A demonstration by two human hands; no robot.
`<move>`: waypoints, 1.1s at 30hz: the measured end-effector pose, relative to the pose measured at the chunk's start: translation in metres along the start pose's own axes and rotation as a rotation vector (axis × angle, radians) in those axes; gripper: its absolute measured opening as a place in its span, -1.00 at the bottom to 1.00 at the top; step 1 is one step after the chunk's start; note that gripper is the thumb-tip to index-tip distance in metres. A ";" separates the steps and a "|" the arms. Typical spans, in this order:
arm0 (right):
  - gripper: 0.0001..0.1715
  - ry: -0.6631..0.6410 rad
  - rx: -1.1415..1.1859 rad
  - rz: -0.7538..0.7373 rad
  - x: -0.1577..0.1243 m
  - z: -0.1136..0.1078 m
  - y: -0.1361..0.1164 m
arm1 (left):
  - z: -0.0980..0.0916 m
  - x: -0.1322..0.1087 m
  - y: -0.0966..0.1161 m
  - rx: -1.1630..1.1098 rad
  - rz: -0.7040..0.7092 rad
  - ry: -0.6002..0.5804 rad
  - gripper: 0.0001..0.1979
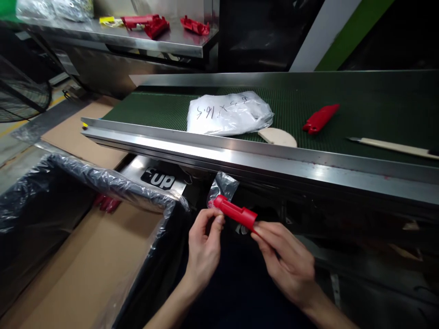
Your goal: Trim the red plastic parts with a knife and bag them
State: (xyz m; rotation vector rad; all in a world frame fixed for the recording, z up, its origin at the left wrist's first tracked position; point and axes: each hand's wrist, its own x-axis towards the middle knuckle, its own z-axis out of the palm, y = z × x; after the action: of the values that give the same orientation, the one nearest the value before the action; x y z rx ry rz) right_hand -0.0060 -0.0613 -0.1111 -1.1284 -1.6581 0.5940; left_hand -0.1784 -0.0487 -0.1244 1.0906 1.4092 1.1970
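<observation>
My right hand (288, 260) grips the near right end of a red plastic tubular part (236, 212) between thumb and fingers. The far left end of this part sits at the mouth of a small clear plastic bag (224, 185); how deep it goes in cannot be made out. With thumb and forefinger, my left hand (206, 242) pinches the bag's near edge beside that end. Both hands are in front of the conveyor's metal side rail, over a dark gap.
On the green conveyor belt (147, 105) lie a stack of white plastic bags (226, 114), a pale flat disc (277, 136), another red part (320, 119) and a pale-handled knife (394, 146). A bag-lined carton (113, 260) stands at left. Red parts (147, 23) rest on a metal table behind.
</observation>
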 end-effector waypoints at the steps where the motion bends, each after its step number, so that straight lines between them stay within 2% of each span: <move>1: -0.62 -0.092 -0.034 -0.117 0.004 -0.005 0.001 | -0.005 0.002 0.001 0.018 0.005 0.001 -0.89; 4: -0.50 -0.290 -0.182 -0.426 0.017 -0.018 0.004 | -0.019 0.009 0.005 0.062 0.014 -0.027 -0.89; 9: -0.64 -0.449 -0.323 -0.655 0.038 -0.028 -0.001 | -0.028 0.016 0.009 0.019 -0.057 -0.065 -0.86; 16: -0.69 -0.515 -0.451 -0.746 0.046 -0.036 -0.013 | -0.028 0.021 0.010 -0.113 -0.187 -0.049 -0.78; 21: -0.68 -0.584 -0.518 -0.815 0.053 -0.038 -0.021 | -0.028 0.028 0.008 -0.096 -0.187 -0.031 -0.80; 24: -0.69 -0.577 -0.556 -0.858 0.059 -0.037 -0.024 | -0.028 0.029 0.006 -0.039 -0.139 -0.029 -0.81; 28: -0.68 -0.567 -0.634 -0.876 0.062 -0.033 -0.019 | -0.025 0.025 0.008 0.106 0.012 -0.026 -0.87; 32: -0.67 -0.511 -0.646 -0.857 0.055 -0.027 -0.009 | -0.018 0.018 0.009 0.201 0.124 -0.109 -0.88; 33: -0.69 -0.484 -0.616 -0.814 0.052 -0.024 -0.007 | -0.015 0.016 0.008 0.213 0.134 -0.113 -0.88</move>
State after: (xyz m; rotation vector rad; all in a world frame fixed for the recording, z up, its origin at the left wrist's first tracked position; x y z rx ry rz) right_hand 0.0098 -0.0211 -0.0729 -0.6061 -2.6108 -0.2172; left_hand -0.1956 -0.0343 -0.1175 1.3977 1.4179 1.0771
